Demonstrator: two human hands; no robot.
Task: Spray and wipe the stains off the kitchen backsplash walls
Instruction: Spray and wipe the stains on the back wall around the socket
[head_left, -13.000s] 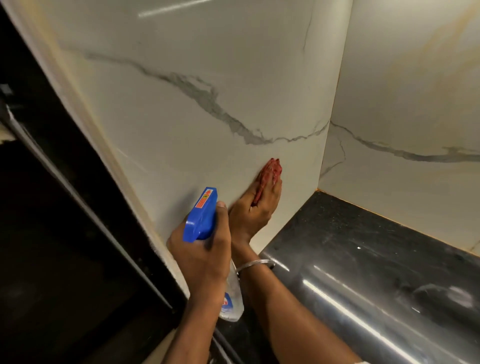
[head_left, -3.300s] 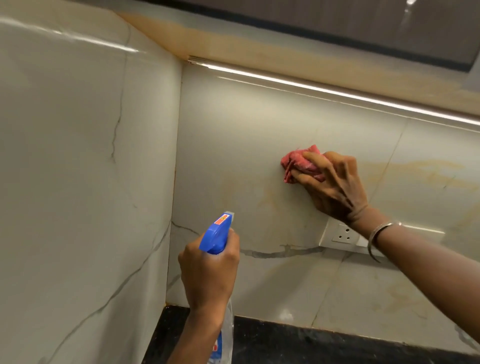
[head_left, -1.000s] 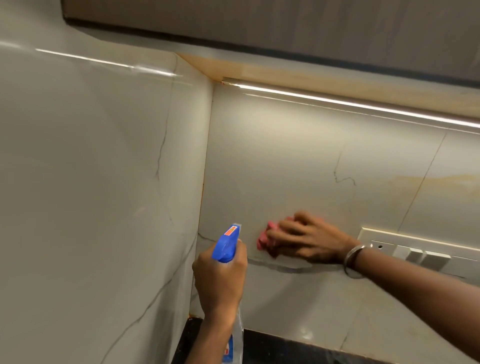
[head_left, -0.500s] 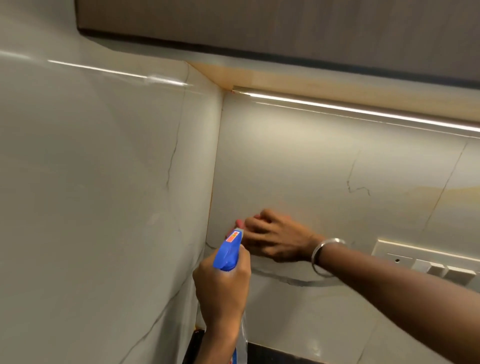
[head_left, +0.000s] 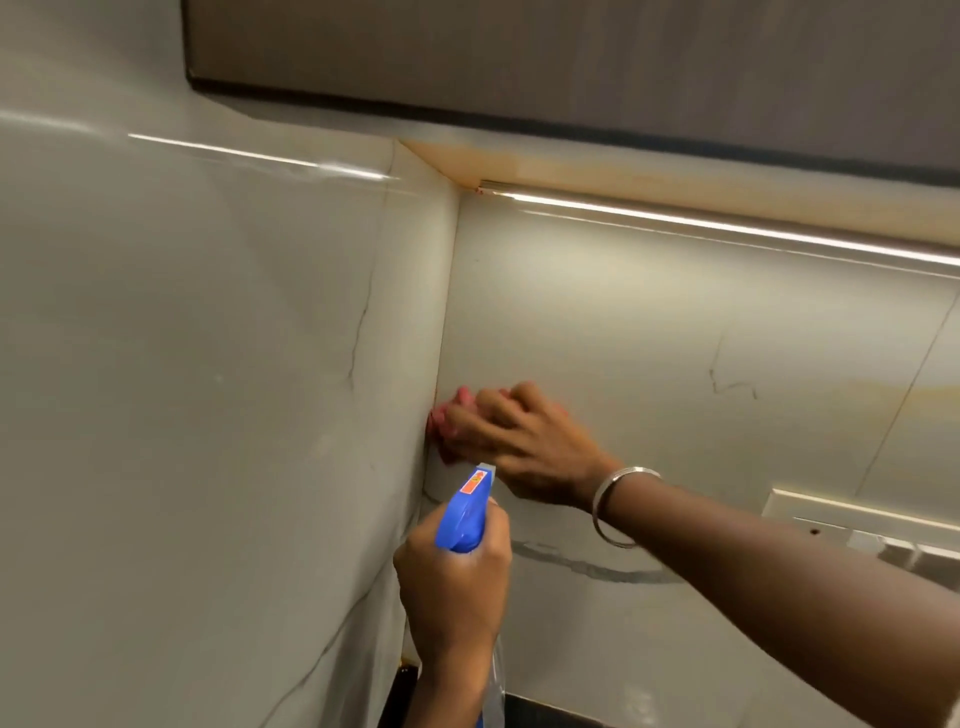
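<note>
My right hand (head_left: 519, 447) presses a red cloth (head_left: 448, 415) against the back backsplash wall (head_left: 649, 322), right in the corner where it meets the left wall (head_left: 208, 389). Most of the cloth is hidden under the fingers. My left hand (head_left: 452, 587) grips a spray bottle with a blue trigger head (head_left: 465, 514) just below the right hand, nozzle pointing up toward the corner. The clear bottle body (head_left: 496, 691) hangs below the fist. Yellowish stains (head_left: 831, 389) show on the back wall to the right.
A white switch and socket plate (head_left: 852, 525) sits on the back wall at the right. A lit strip (head_left: 701, 218) runs under the dark upper cabinet (head_left: 571, 67). A sliver of black countertop (head_left: 545, 714) shows at the bottom.
My right hand has slid the cloth leftward along the back wall into the corner. The left hand with the bottle has stayed roughly in place below it.
</note>
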